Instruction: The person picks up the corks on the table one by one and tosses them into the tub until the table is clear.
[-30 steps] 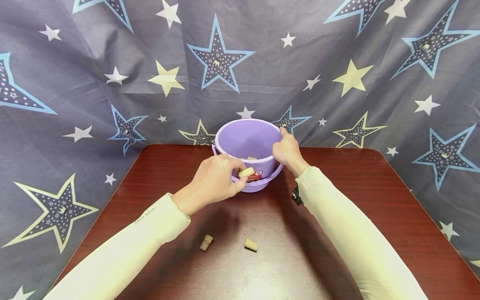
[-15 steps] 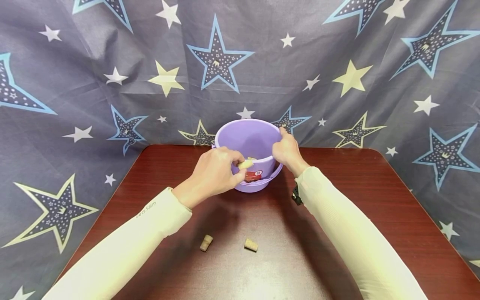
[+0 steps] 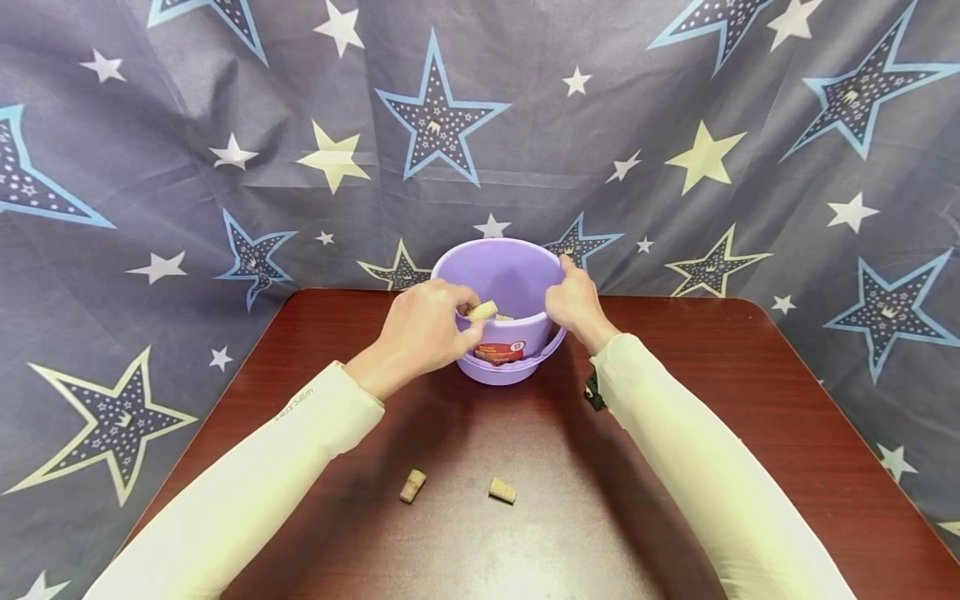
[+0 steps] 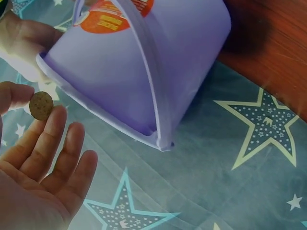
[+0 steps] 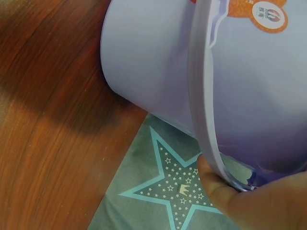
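A light purple bucket (image 3: 498,271) stands at the far edge of the table, with a red label (image 3: 495,353) on its front. My left hand (image 3: 426,329) pinches a wine cork (image 3: 483,311) between thumb and fingertips, over the near rim. In the left wrist view the round end of that cork (image 4: 41,106) faces the camera, and the other fingers are spread. My right hand (image 3: 576,302) grips the bucket's right rim, beside the end of the lowered carrying handle (image 5: 201,86). Inside the bucket, part of another cork (image 3: 504,317) shows behind the near rim.
Two corks lie on the near part of the table, a darker cork (image 3: 412,486) left and a paler cork (image 3: 502,490) right. Behind the brown wooden table (image 3: 712,375) hangs a grey star-patterned cloth (image 3: 525,125), close to the bucket.
My left hand has raised the cork from in front of the bucket's label to above the near rim, uncovering more of the label. My right hand and the bucket have stayed put.
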{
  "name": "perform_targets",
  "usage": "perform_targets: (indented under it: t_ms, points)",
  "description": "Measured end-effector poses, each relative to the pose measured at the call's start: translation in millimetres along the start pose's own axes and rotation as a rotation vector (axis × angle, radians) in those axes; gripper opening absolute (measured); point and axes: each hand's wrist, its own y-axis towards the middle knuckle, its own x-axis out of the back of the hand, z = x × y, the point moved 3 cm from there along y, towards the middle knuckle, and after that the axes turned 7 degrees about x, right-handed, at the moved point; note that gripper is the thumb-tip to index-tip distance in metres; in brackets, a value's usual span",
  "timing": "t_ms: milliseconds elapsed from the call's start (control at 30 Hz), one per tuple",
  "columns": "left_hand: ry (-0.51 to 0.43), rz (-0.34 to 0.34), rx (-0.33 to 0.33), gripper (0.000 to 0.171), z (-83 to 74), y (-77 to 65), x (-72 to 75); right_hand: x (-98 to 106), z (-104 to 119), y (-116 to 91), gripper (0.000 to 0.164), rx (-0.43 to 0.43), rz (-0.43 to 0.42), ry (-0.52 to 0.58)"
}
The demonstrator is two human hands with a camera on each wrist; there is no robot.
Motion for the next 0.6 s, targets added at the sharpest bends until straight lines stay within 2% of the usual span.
perform_targets:
  t_ms: [300, 600]
  points:
    - [0.010, 0.006, 0.029, 0.011, 8.3, 9.9, -2.6, 1, 2, -1, 0.072, 0.002, 0.002, -0.002]
    - [0.025, -0.005, 0.026, 0.015, 4.8, 18.7, -3.8, 1, 1, -1, 0.073, -0.003, 0.006, -0.003]
